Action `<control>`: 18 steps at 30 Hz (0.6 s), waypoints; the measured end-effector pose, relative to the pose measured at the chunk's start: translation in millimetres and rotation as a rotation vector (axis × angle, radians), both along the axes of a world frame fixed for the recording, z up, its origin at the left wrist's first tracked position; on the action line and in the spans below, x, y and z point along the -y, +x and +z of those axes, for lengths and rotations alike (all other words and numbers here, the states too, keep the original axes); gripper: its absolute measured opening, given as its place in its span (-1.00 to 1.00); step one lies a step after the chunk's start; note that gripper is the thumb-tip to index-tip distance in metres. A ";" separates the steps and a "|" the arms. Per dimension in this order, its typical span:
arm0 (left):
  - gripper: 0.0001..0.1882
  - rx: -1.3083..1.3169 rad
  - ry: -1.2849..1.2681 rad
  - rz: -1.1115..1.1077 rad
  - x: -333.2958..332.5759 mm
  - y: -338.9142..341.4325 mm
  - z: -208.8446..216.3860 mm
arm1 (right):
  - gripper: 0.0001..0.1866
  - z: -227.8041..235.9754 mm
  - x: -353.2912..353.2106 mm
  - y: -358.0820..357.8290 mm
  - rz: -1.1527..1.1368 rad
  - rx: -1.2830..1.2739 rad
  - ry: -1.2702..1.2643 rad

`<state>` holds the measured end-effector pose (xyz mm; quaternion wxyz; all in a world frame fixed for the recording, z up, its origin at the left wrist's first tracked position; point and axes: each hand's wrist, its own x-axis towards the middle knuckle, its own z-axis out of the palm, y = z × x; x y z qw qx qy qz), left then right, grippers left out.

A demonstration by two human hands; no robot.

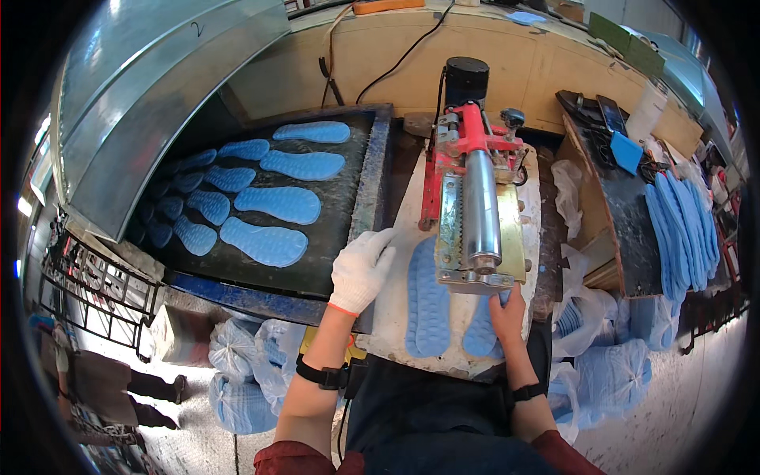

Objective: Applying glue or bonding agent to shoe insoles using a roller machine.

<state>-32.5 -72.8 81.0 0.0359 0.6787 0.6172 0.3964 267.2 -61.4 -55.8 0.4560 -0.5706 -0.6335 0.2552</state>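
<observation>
My left hand [362, 269], in a white glove, rests flat on the edge between the black conveyor belt [340, 214] and the white work table [396, 309], fingers apart, holding nothing. My bare right hand [507, 315] presses on a blue shoe sole [483, 328] that runs under the steel roller [480, 210] of a red and yellow press machine [475, 158]. Beside it, to the left, a second blue sole [427, 297] lies flat on the table. Several blue soles [273, 202] ride on the belt.
A grey metal hood [150, 103] covers the belt's far left end. A stack of blue soles [681, 229] stands on a dark board at the right. Plastic bags of soles [237, 372] lie on the floor at both sides. A person's legs [119, 396] show lower left.
</observation>
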 end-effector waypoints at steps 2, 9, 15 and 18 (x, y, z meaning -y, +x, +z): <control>-0.68 0.003 -0.039 0.029 -0.1 -1.5 -4.1 | -0.50 0.6 -0.2 -0.5 -0.001 -0.001 0.012; -0.60 0.006 -0.004 0.025 -0.1 -3.0 -9.0 | -0.55 6.4 0.1 -2.6 0.004 0.006 0.016; -0.44 0.089 -0.082 0.054 0.9 -0.7 -6.4 | -0.57 6.5 0.5 -3.5 0.003 -0.027 0.053; -0.40 0.078 -0.094 0.064 1.3 -0.3 -7.1 | -0.54 3.7 -0.4 -1.9 -0.001 0.001 0.005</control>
